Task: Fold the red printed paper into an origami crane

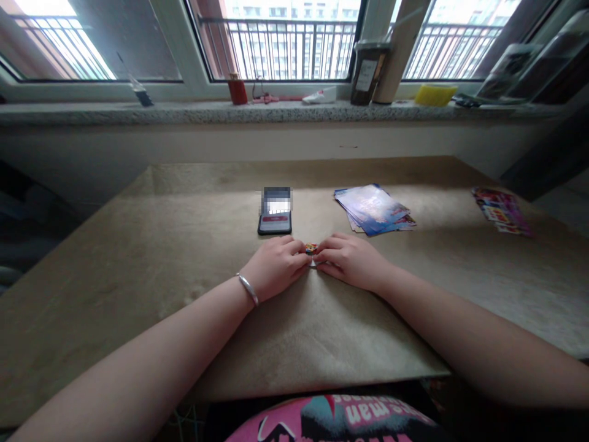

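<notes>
The smartphone (pixel 275 226) lies on the tan-covered table (pixel 207 202), and just on the near side of it, a little to the right, I see two bare hands meeting over a small piece of brightly printed paper (pixel 311 248), part of it showing white. The left hand (pixel 281 261), a silver bangle (pixel 248 290) at its wrist, has its fingers curled in and pinches the left end. The right hand (pixel 353 261) is likewise drawn nearly closed, fingertips gripping the right end. To the right of the smartphone sits a loose stack of glossy printed sheets (pixel 375 209); farther right of it lies a pinkish-red printed pile (pixel 501 212). Beyond the smartphone, on the speckled stone windowsill (pixel 184 115), stand a red container (pixel 237 91) and, well to the right, a yellow sponge-like block (pixel 435 95).
</notes>
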Motion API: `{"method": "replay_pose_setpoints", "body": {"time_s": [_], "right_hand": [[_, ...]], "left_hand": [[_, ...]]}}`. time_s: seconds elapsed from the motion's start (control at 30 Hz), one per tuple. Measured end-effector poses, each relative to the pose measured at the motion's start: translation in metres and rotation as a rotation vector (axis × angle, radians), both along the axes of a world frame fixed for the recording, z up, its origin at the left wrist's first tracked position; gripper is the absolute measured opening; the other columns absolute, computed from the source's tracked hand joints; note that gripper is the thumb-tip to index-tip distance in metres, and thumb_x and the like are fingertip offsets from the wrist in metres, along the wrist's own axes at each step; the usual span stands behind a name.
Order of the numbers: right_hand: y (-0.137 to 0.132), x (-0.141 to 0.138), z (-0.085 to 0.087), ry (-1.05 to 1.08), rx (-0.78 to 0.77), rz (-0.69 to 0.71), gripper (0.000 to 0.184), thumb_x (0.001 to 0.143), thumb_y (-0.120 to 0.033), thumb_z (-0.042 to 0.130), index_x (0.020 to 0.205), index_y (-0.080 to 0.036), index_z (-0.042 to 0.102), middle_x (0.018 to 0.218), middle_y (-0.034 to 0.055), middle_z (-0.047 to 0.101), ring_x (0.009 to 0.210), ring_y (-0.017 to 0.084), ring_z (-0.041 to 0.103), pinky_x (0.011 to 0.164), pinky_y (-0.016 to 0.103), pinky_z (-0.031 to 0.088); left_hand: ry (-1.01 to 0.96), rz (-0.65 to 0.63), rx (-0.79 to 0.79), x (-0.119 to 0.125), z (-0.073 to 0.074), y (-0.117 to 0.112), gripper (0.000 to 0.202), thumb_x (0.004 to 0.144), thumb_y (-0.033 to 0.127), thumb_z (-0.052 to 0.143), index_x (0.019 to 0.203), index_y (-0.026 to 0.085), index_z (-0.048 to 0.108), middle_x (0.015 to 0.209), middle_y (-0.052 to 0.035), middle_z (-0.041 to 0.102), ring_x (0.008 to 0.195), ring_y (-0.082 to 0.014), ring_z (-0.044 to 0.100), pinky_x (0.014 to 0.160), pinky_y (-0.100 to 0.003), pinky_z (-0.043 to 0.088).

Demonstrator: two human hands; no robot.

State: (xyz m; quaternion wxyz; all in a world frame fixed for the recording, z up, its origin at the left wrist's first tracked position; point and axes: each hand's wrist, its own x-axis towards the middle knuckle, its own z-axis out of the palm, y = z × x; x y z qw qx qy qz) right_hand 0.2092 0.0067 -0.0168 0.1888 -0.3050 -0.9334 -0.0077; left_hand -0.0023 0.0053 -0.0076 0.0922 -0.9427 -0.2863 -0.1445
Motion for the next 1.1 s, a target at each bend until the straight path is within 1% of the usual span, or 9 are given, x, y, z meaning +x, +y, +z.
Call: {"method": "replay_pose_setpoints", "body": {"time_s": [0.07, 0.13, 0.27, 0.37, 0.53, 0.67, 0.8, 0.93, 1.1], "right_hand": [[0.0, -0.001, 0.0, 0.008, -0.012, -0.002, 0.021, 0.087, -0.032, 0.052, 0.092, -0.018, 0.067, 0.092, 0.007, 0.066, 0.083, 0.019, 0.054, 0.074, 0.031, 0.044], [0.0, -0.002, 0.0, 0.021, -0.024, -0.003, 0.02, 0.086, -0.031, 0.054, 0.093, -0.018, 0.067, 0.091, 0.0072, 0.066, 0.083, 0.019, 0.054, 0.075, 0.031, 0.045], [-0.001, -0.004, 0.001, 0.045, -0.017, 0.005, 0.019, 0.085, -0.031, 0.055, 0.094, -0.018, 0.066, 0.092, 0.0073, 0.065, 0.084, 0.019, 0.054, 0.076, 0.031, 0.045], [-0.002, -0.005, 0.0, 0.039, -0.001, 0.006, 0.02, 0.087, -0.03, 0.052, 0.093, -0.018, 0.066, 0.09, 0.0071, 0.066, 0.083, 0.019, 0.054, 0.075, 0.031, 0.044], [-0.004, -0.007, 0.001, -0.018, 0.034, 0.012, 0.024, 0.089, -0.031, 0.048, 0.089, -0.018, 0.068, 0.087, 0.0073, 0.065, 0.08, 0.018, 0.053, 0.072, 0.03, 0.042], [-0.005, -0.006, 0.003, -0.018, 0.029, -0.011, 0.024, 0.089, -0.032, 0.048, 0.086, -0.02, 0.069, 0.086, 0.0064, 0.066, 0.079, 0.017, 0.054, 0.069, 0.028, 0.04], [-0.006, -0.006, 0.001, 0.006, 0.005, -0.029, 0.024, 0.089, -0.033, 0.05, 0.084, -0.02, 0.069, 0.086, 0.0056, 0.066, 0.08, 0.016, 0.054, 0.068, 0.027, 0.039], [-0.005, -0.007, -0.001, 0.008, 0.012, -0.049, 0.022, 0.088, -0.033, 0.05, 0.081, -0.02, 0.068, 0.083, 0.0041, 0.065, 0.077, 0.015, 0.054, 0.066, 0.026, 0.037], [-0.008, -0.012, 0.003, -0.057, 0.114, -0.031, 0.025, 0.09, -0.03, 0.046, 0.081, -0.018, 0.066, 0.08, 0.0049, 0.064, 0.072, 0.014, 0.052, 0.065, 0.027, 0.034]], "left_hand": [[0.027, 0.001, 0.011, 0.001, 0.001, -0.001, 0.024, 0.09, 0.025, 0.044, 0.079, 0.016, 0.064, 0.079, -0.0055, 0.061, 0.074, -0.0168, 0.052, 0.068, -0.03, 0.045], [0.032, 0.015, 0.002, 0.002, 0.001, -0.002, 0.024, 0.09, 0.022, 0.043, 0.076, 0.015, 0.061, 0.078, -0.0053, 0.06, 0.073, -0.0166, 0.052, 0.067, -0.029, 0.045], [-0.007, 0.056, -0.027, 0.002, -0.002, -0.001, 0.018, 0.09, 0.022, 0.045, 0.083, 0.015, 0.06, 0.076, -0.004, 0.058, 0.07, -0.0158, 0.052, 0.065, -0.027, 0.045], [-0.003, 0.058, -0.028, 0.001, -0.003, 0.0, 0.015, 0.089, 0.022, 0.047, 0.086, 0.016, 0.06, 0.076, -0.0034, 0.057, 0.07, -0.0155, 0.051, 0.064, -0.027, 0.044], [0.028, 0.002, -0.053, 0.0, 0.002, -0.002, 0.015, 0.086, 0.018, 0.048, 0.083, 0.016, 0.062, 0.083, -0.0052, 0.058, 0.075, -0.0156, 0.051, 0.07, -0.028, 0.047], [-0.022, 0.022, -0.099, 0.0, 0.004, -0.005, 0.017, 0.085, 0.019, 0.049, 0.081, 0.014, 0.065, 0.09, -0.0077, 0.059, 0.082, -0.0168, 0.054, 0.076, -0.03, 0.049], [-0.059, 0.011, -0.141, -0.001, 0.003, -0.006, 0.017, 0.086, 0.019, 0.05, 0.087, 0.015, 0.066, 0.1, -0.0078, 0.061, 0.09, -0.0173, 0.056, 0.082, -0.031, 0.05], [-0.007, 0.012, -0.133, -0.001, 0.003, -0.004, 0.017, 0.088, 0.019, 0.048, 0.085, 0.014, 0.065, 0.092, -0.0067, 0.064, 0.088, -0.017, 0.057, 0.082, -0.031, 0.049], [0.08, 0.009, -0.064, 0.003, 0.004, -0.005, 0.017, 0.088, 0.017, 0.048, 0.08, 0.013, 0.062, 0.085, -0.0065, 0.065, 0.078, -0.0171, 0.056, 0.075, -0.032, 0.049]]}}
